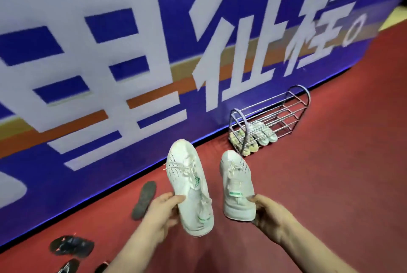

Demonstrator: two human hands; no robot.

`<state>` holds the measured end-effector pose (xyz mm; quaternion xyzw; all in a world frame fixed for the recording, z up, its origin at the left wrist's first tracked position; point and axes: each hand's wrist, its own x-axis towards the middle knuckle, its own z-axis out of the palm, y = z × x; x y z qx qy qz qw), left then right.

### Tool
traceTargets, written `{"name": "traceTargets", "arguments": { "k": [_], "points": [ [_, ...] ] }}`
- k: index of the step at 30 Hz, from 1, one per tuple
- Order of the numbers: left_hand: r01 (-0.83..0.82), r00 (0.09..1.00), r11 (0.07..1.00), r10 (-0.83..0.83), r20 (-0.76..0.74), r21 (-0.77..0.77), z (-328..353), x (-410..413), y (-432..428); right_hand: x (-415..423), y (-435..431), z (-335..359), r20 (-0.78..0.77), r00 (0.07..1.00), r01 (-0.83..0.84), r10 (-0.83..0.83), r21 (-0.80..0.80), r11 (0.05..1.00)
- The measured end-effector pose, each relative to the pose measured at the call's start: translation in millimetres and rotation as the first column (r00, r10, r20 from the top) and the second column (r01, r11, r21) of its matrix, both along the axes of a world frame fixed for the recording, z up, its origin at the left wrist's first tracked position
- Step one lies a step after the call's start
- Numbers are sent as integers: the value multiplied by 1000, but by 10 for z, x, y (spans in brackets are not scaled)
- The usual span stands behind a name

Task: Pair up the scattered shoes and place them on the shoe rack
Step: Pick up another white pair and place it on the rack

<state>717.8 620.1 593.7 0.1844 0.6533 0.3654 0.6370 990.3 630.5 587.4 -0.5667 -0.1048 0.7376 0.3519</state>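
Head view, single frame; the person holds one white sneaker in each hand, toes pointing away, both shoes lifted clear of the red floor (319,184). Left hand (161,211) grips the left white sneaker (188,186) at its side near the heel, thumb across the upper, fingers curled beneath; laces hang loose. Right hand (267,213) pinches the right white sneaker (236,186) at the heel end, thumb pressed on the collar, fingers wrapped behind the sole; a small green tag shows on its upper. The two shoes sit side by side, near each other but not touching.

Shoe rack (271,114) stands ahead and to the right, against the base of the blue banner wall (88,52); metal bars, purple arched ends; upper tiers bare. Lowest tier holds two pairs: pale sneakers (265,135) and, beside them to the left, yellowish sneakers (244,144).

Lying on the floor to the left: a dark insole (144,200) near the wall; black sandals (71,245) further left, with more dark footwear cut off by the bottom edge.
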Motion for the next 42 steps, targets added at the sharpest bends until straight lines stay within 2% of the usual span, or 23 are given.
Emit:
{"name": "traceTargets", "arguments": {
  "k": [4, 8, 15, 20, 26, 31, 35, 42],
  "points": [
    [36, 999, 998, -34, 37, -45, 21, 1122, 475, 1129, 202, 72, 134, 989, 57, -59, 25, 998],
    [129, 989, 989, -124, 80, -69, 42, 2037, 899, 2010, 429, 136, 193, 963, 185, -187, 24, 982],
    [266, 963, 955, -256, 85, -134, -227, 3169, 1799, 3041, 1022, -176, 174, 929, 347, -328, -92, 933],
    [292, 955, 932, -273, 114, -213, -745, 3779, 2728, 3596, 1861, -578, 235, 913, 378, -332, -187, 907],
    [319, 947, 914, -296, 128, -252, -1386, 4426, 3891, 4186, 3089, -1066, 268, 916, 357, -298, -208, 911],
    [298, 955, 907, -278, 107, -298, -1992, 4845, 4570, 4577, 3942, -1695, 277, 925, 333, -260, -261, 906],
    [276, 961, 894, -267, 74, -352, -2813, 5163, 4955, 4922, 4614, -2508, 287, 937, 279, -197, -282, 918],
    [136, 990, 885, -139, 27, -446, -4835, 6031, 5711, 5764, 5839, -4767, 370, 928, 70, 38, -273, 959]
  ]
}}
